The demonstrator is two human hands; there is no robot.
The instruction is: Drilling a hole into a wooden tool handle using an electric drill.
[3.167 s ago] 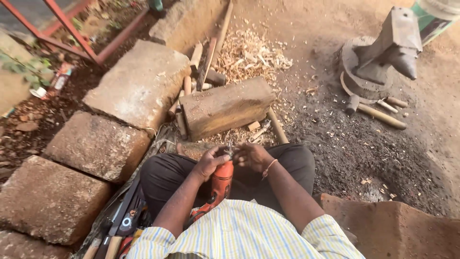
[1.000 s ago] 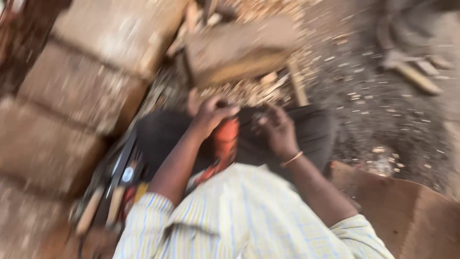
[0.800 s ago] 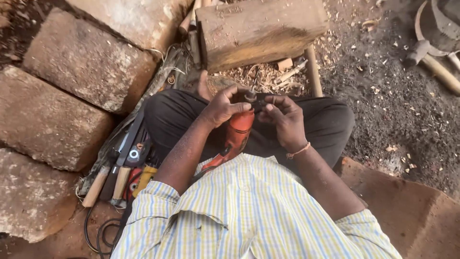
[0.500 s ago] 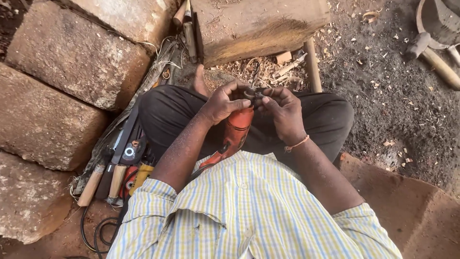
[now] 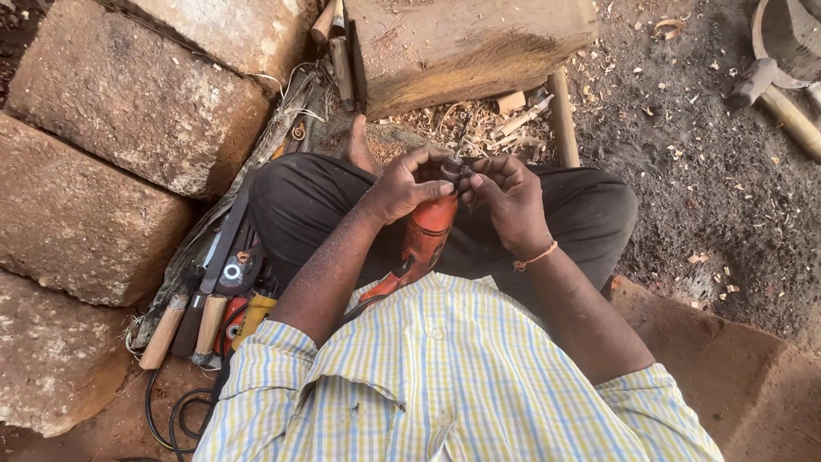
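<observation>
I sit cross-legged on the ground with an orange power drill lying in my lap, nose pointing away from me. My left hand wraps over the front of the drill body. My right hand pinches the dark chuck at the drill's nose, fingertips of both hands meeting there. A thin bit seems to stick out of the chuck towards the wood shavings. An orange band circles my right wrist.
A big wooden block lies just beyond my knees, with shavings under it. Stone blocks line the left. Wooden-handled tools and a black cable lie by my left thigh. A mallet rests far right.
The view has swung down and closer onto my lap. My hands stay on the drill, and both sets of fingers have gathered at the chuck.
</observation>
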